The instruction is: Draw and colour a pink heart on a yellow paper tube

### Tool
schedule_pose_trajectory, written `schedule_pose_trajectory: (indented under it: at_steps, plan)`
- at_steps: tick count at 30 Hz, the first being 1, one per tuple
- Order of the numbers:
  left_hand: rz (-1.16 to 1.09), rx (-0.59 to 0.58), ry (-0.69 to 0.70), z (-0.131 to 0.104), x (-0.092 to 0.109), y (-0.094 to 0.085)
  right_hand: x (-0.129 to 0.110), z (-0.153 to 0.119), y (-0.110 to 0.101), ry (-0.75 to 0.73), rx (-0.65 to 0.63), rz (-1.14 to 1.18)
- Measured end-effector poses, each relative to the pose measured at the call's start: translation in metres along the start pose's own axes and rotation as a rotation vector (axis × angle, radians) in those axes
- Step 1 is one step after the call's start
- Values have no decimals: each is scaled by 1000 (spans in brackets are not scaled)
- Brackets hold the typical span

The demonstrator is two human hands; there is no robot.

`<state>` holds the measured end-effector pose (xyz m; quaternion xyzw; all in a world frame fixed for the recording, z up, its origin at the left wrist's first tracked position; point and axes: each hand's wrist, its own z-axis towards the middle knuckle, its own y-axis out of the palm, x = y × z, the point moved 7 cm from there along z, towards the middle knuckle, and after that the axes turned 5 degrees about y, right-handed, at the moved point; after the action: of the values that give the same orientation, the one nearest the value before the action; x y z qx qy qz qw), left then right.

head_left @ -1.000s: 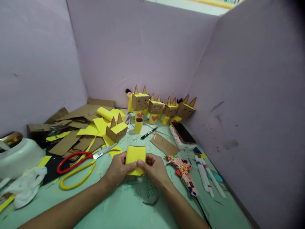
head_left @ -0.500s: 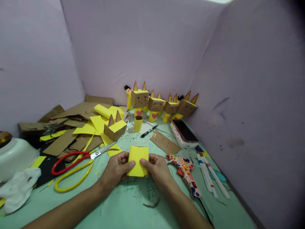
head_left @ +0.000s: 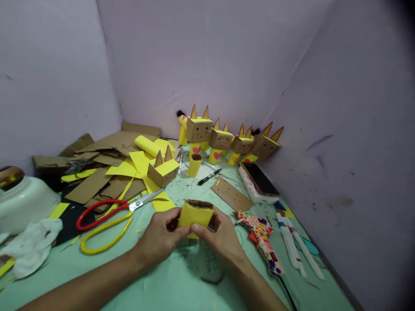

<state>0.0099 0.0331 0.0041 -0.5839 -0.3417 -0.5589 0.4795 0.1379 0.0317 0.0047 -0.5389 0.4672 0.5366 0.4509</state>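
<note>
Between my two hands is a flattened yellow cardboard tube, its brown oval opening turned upward. My left hand grips its left side and my right hand its right, both thumbs pressed on the front near the lower edge. Beyond them a smaller yellow tube stands upright. Left of it sits a cardboard box head with a yellow top and two pointed ears. Big scissors with red and yellow handles lie open beside my left hand. A flower-patterned glue gun lies right of my right hand.
Several box-headed figures stand at the back wall. Cardboard scraps and yellow paper pile up at left, by a white pot and crumpled tissue. Rightward are a phone, white markers, a pen and a cardboard strip.
The yellow tube has tipped in my hands, so its open top end now shows instead of its flat face. The whole view has shifted slightly, moving the scene rightward.
</note>
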Motion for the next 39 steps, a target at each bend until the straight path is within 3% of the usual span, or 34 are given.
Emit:
schedule_pose_trajectory:
  at_steps: [3, 9, 12, 17, 21, 27, 29, 34, 36, 39]
  plan:
    - [144, -39, 28, -2, -2, 2, -6, -2, -5, -40, 36, -88]
    - [344, 8, 43, -1, -3, 1, 3, 5, -12, -20, 108, -174]
    - [236, 7, 10, -1, -4, 3, 8, 5, -13, 14, 121, -166]
    - [-231, -128, -134, -1, -10, 17, 24, 2, -5, 230, -36, 79]
    - [-291, -183, -207, 1, -10, 21, 39, 3, -6, 361, -59, 117]
    - [-372, -154, -209, 3, -15, 20, 38, 2, -2, 317, -81, 84]
    - [-392, -103, -184, 3, -15, 16, 28, 5, -8, 270, -22, 25]
    - [-374, 97, -145, 3, -16, 0, -19, 54, -47, 34, 356, -224]
    - [-340, 120, -118, 3, -14, -4, -30, 89, -55, -34, 421, -293]
    - [-293, 120, -78, 2, -12, -7, -27, 142, -56, -47, 421, -357]
